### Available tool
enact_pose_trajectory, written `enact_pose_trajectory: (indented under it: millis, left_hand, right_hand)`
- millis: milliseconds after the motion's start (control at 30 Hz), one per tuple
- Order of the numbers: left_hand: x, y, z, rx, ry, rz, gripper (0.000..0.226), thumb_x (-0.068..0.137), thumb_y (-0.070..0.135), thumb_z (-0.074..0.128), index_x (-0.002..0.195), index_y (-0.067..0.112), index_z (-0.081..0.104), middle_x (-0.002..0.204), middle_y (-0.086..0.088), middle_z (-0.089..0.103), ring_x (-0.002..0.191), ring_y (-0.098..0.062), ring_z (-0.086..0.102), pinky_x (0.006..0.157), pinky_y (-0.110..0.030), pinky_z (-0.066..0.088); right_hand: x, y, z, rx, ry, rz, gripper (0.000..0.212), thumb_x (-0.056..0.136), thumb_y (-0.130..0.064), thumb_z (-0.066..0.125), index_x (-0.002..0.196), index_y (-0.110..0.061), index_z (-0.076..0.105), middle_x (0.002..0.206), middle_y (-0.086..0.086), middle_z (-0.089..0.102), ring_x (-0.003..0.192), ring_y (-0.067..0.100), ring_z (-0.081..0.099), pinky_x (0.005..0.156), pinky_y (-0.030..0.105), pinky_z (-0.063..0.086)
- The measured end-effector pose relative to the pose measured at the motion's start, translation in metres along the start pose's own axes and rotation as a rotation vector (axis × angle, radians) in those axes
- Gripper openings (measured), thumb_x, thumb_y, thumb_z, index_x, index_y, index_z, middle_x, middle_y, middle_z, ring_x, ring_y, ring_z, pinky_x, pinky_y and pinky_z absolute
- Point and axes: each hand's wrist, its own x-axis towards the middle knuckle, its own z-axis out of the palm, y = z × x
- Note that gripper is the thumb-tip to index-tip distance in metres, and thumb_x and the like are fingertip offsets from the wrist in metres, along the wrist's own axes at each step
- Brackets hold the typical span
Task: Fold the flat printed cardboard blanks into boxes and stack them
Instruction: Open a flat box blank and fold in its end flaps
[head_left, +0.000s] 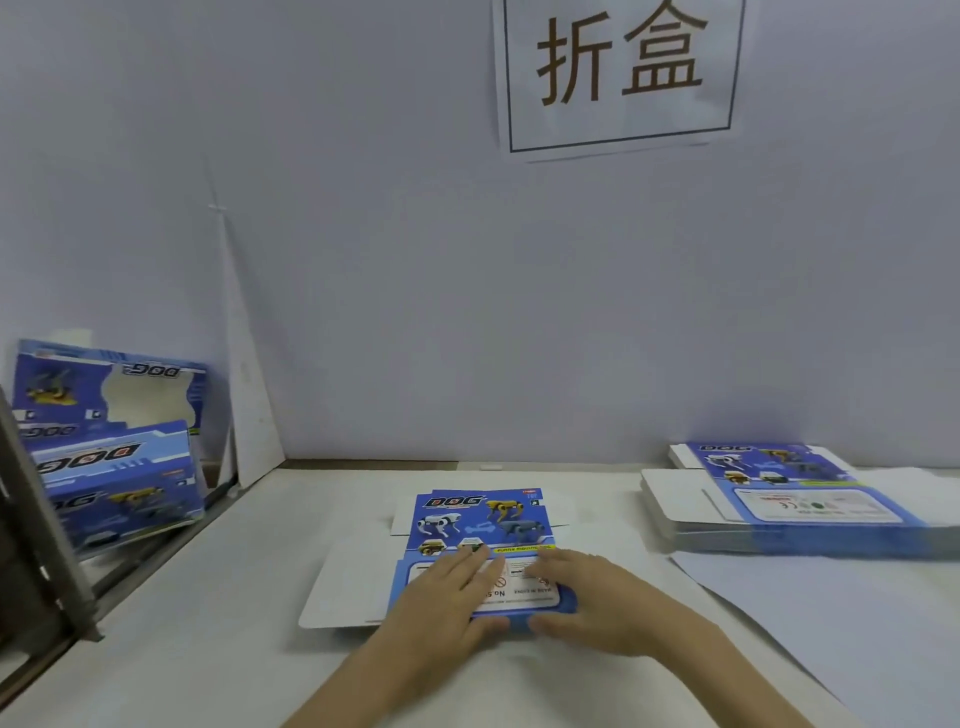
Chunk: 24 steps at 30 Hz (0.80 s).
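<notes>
Folded dog boxes (114, 467) lean together at the left. A flat blue blank (483, 519) lies mid-table (208, 623). The left hand (447, 592) and right hand (592, 597) press flat on its near part, fingers straight. A stack of blanks (779, 514) sits at the right.

My left hand (447, 597) is bare, with the back, knuckles and fingers uncovered. My right hand (597, 603) is bare in the same way. My left forearm (363, 675) and right forearm (727, 686) are uncovered from the wrist to the lower edge of view. Nail detail is too blurred to report.
</notes>
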Motion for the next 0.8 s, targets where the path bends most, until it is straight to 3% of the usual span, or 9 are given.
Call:
enact_pose_trajectory:
  millis: [100, 200, 233, 367, 467, 567, 633, 700, 800]
  left_hand:
    - [-0.001, -0.001, -0.007, 0.021, -0.03, 0.024, 0.085, 0.08, 0.067, -0.003, 0.153, 0.026, 0.003, 0.161, 0.007, -0.004, 0.147, -0.011, -0.004, 0.117, -0.026, -0.002]
    - [-0.003, -0.001, -0.011, 0.019, 0.057, 0.035, 0.05, 0.105, 0.033, 0.024, 0.153, 0.023, 0.015, 0.16, 0.005, 0.014, 0.146, -0.014, 0.017, 0.117, -0.026, 0.016]
    - [-0.005, -0.001, -0.013, -0.012, 0.126, 0.039, 0.048, 0.104, 0.023, 0.03, 0.151, 0.024, 0.021, 0.157, 0.004, 0.024, 0.142, -0.014, 0.028, 0.113, -0.023, 0.024]
    - [-0.004, -0.002, -0.023, -0.1, 0.355, 0.039, 0.04, 0.1, 0.019, 0.041, 0.139, 0.028, 0.047, 0.133, 0.006, 0.058, 0.111, -0.017, 0.059, 0.088, -0.019, 0.042]
    - [-0.004, -0.003, -0.031, -0.142, 0.428, 0.054, 0.032, 0.094, 0.027, 0.056, 0.125, 0.031, 0.062, 0.119, 0.01, 0.067, 0.102, -0.014, 0.064, 0.083, -0.013, 0.043]
    - [-0.008, -0.009, -0.049, -0.337, 0.398, 0.011, 0.025, 0.092, 0.03, 0.061, 0.115, 0.037, 0.068, 0.11, 0.015, 0.07, 0.093, -0.004, 0.06, 0.076, -0.002, 0.037]
    - [-0.013, -0.012, -0.076, -0.421, 0.613, -0.005, 0.014, 0.091, 0.026, 0.063, 0.097, 0.035, 0.073, 0.079, 0.022, 0.07, 0.069, 0.0, 0.058, 0.065, -0.013, 0.043]
    - [-0.015, -0.012, -0.105, -0.485, 0.907, -0.064, 0.016, 0.092, 0.027, 0.063, 0.076, 0.022, 0.064, 0.053, 0.019, 0.052, 0.049, -0.003, 0.042, 0.049, -0.014, 0.034]
    - [-0.019, 0.006, -0.142, -0.766, 1.13, -0.044, 0.015, 0.089, 0.038, 0.054, 0.081, 0.026, 0.057, 0.053, 0.019, 0.048, 0.047, -0.002, 0.043, 0.044, -0.007, 0.032]
  right_hand:
    - [-0.005, -0.002, -0.002, -0.011, -0.01, 0.02, 0.058, 0.093, -0.052, 0.05, 0.145, -0.03, 0.038, 0.156, -0.008, 0.029, 0.139, 0.015, 0.031, 0.112, 0.028, 0.026]
    - [-0.011, -0.004, -0.01, 0.051, 0.098, 0.038, 0.039, 0.093, -0.05, 0.05, 0.125, -0.029, 0.058, 0.131, -0.006, 0.056, 0.121, 0.019, 0.05, 0.098, 0.029, 0.04]
    - [-0.014, -0.005, -0.014, 0.068, 0.179, 0.034, 0.034, 0.094, -0.049, 0.049, 0.119, -0.029, 0.061, 0.123, -0.008, 0.061, 0.117, 0.019, 0.053, 0.096, 0.029, 0.041]
    - [-0.024, 0.001, -0.032, 0.027, 0.698, -0.076, 0.034, 0.096, -0.031, 0.055, 0.129, -0.024, 0.059, 0.139, -0.007, 0.053, 0.138, 0.013, 0.038, 0.116, 0.031, 0.016]
    - [-0.032, 0.001, -0.047, 0.191, 1.006, -0.116, 0.033, 0.092, -0.015, 0.061, 0.125, -0.013, 0.062, 0.134, 0.004, 0.057, 0.133, 0.022, 0.045, 0.111, 0.039, 0.031]
    - [-0.038, -0.004, -0.06, 0.361, 1.115, -0.1, 0.04, 0.093, -0.025, 0.049, 0.131, -0.015, 0.056, 0.137, 0.001, 0.054, 0.133, 0.016, 0.044, 0.109, 0.028, 0.032]
    - [-0.04, -0.007, -0.067, 0.454, 1.18, -0.068, 0.046, 0.092, -0.029, 0.043, 0.136, -0.017, 0.05, 0.14, -0.004, 0.049, 0.132, 0.009, 0.041, 0.108, 0.015, 0.028]
    - [-0.04, -0.01, -0.073, 0.553, 1.229, -0.01, 0.053, 0.092, -0.033, 0.042, 0.142, -0.018, 0.042, 0.142, -0.008, 0.042, 0.13, 0.002, 0.036, 0.103, 0.003, 0.022]
    - [-0.036, -0.017, -0.082, 0.717, 1.072, 0.092, 0.059, 0.098, -0.038, 0.048, 0.15, -0.021, 0.026, 0.152, -0.005, 0.032, 0.137, 0.008, 0.032, 0.11, 0.023, 0.029]
